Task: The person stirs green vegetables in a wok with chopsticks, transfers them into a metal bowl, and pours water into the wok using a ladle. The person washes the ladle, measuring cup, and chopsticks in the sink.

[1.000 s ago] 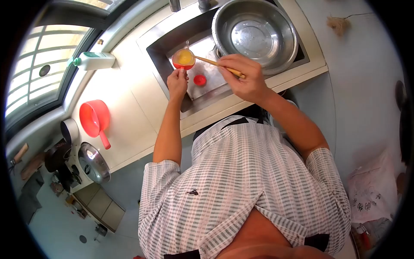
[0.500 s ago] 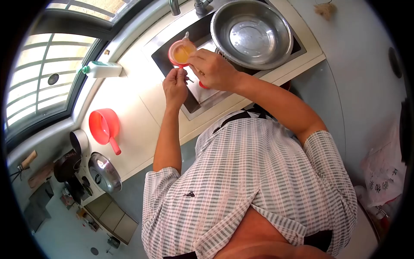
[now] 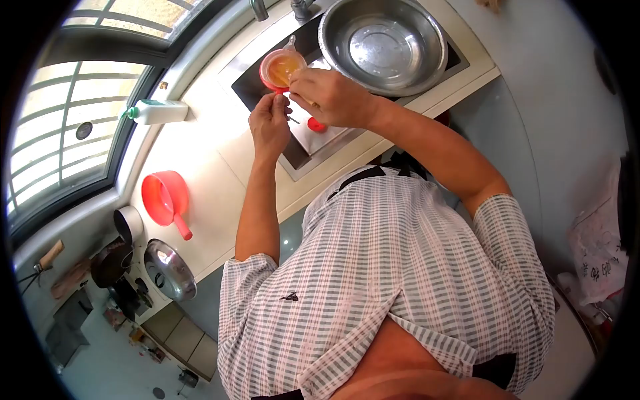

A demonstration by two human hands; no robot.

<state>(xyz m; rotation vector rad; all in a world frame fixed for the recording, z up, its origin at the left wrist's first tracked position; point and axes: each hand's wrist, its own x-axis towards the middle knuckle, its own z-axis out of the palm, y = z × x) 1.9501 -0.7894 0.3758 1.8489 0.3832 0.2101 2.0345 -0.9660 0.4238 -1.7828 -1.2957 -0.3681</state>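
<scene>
Over the sink (image 3: 303, 150), a small round red-rimmed container (image 3: 280, 69) has a yellow-orange inside and a clear nub on its far edge. My left hand (image 3: 270, 127) is closed at its near side, thumb and fingers pinched on the red part there. A thin, pale stick-like piece shows beside those fingers. Bent in a pinch, the fingers of my right hand (image 3: 330, 99) are at the container's right edge; what they hold is hidden. Below my right hand, a small red round piece (image 3: 316, 125) lies in the sink.
A large metal basin (image 3: 393, 50) rests over the sink's right part, close to my right hand. Faucets (image 3: 259, 9) stand behind. On the counter are a red dipper (image 3: 165, 199), a white bottle (image 3: 159, 112) by the window and a metal lid (image 3: 170, 270).
The view has shifted slightly. My right hand has risen a little against the sink, so the red round piece shows more fully. Both hands stay at the container.
</scene>
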